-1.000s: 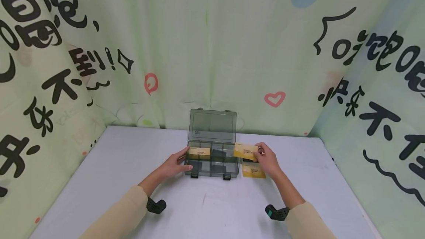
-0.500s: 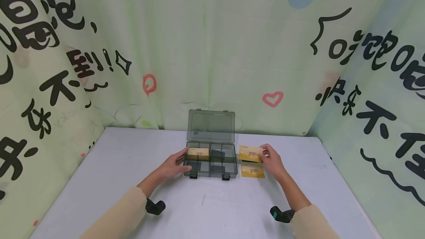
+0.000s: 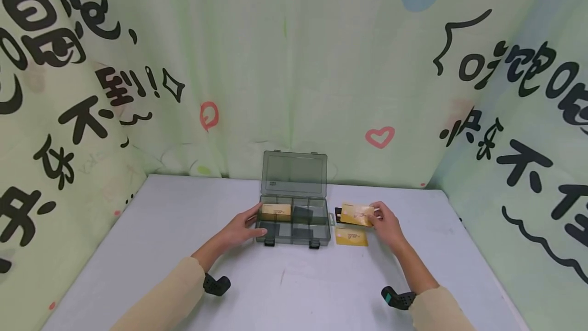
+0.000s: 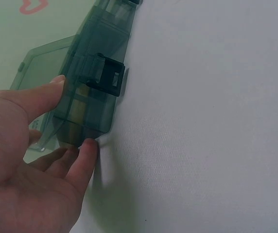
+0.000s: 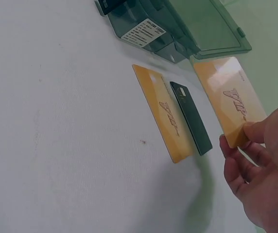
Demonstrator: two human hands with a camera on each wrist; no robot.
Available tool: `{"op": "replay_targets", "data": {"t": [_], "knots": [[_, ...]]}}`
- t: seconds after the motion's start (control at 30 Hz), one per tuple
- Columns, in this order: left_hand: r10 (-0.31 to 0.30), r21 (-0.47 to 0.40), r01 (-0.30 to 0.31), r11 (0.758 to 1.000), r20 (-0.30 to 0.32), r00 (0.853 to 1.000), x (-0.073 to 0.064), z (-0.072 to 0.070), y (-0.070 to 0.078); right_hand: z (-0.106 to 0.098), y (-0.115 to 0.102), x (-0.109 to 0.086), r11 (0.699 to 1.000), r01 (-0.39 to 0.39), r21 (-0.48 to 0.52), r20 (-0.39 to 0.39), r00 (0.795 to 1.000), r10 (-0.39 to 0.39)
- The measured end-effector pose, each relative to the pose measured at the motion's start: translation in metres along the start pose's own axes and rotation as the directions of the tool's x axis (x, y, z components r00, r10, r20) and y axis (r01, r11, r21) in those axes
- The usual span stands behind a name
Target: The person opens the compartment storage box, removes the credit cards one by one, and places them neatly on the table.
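A grey see-through storage box [image 3: 292, 240] with compartments stands on the table, its lid [image 3: 294, 173] raised at the back. My left hand [image 3: 237, 230] holds the box's left side, thumb at the front and fingers along the outer wall. A yellow block [image 3: 276, 213], possibly stacked cards, sits in the back-left compartment. To the right of the box, my right hand [image 3: 387, 226] pinches a yellow card [image 5: 232, 97] between thumb and fingers, above the table. Below it, another yellow card [image 5: 163, 116] lies flat beside a dark card [image 5: 191, 119].
The white-covered table [image 3: 280, 290] ends at a pale green curtain [image 3: 294, 75] with printed writing at the back and sides. Two black latches, one a left latch [image 3: 269, 242], hang open on the box's front. A small dark tracker [image 3: 216, 285] sits on the left wrist.
My right hand has moved right, away from the box, with the yellow card still pinched. The dark card under it now shows more. The left hand stays on the box.
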State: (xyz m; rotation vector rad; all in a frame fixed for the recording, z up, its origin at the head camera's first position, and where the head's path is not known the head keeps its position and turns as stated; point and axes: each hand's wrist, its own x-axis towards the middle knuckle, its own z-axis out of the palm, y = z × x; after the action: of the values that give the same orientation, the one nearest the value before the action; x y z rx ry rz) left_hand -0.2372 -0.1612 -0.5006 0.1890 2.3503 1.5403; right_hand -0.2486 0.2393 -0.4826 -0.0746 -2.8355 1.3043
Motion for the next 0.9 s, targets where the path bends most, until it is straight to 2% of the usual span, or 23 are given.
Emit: {"op": "replay_targets", "data": {"t": [0.37,0.47,0.67,0.9], "knots": [[0.005,-0.001,-0.005,1.000,0.002,1.000,0.002,-0.001,0.001,-0.008,0.010,0.003,0.999,-0.038,-0.018,-0.010,0.999,0.037],[0.011,0.002,-0.011,1.000,0.002,1.000,0.002,0.001,-0.001,-0.011,0.014,0.003,0.999,-0.030,-0.017,-0.017,0.999,0.030],[0.003,0.010,-0.003,1.000,0.009,1.000,0.000,0.004,-0.005,-0.012,0.021,0.002,0.997,-0.064,-0.037,-0.012,0.998,0.064],[0.006,-0.002,-0.006,1.000,-0.010,1.000,0.001,0.001,-0.001,-0.014,0.023,0.006,0.998,-0.054,-0.045,-0.029,0.998,0.052]]}}
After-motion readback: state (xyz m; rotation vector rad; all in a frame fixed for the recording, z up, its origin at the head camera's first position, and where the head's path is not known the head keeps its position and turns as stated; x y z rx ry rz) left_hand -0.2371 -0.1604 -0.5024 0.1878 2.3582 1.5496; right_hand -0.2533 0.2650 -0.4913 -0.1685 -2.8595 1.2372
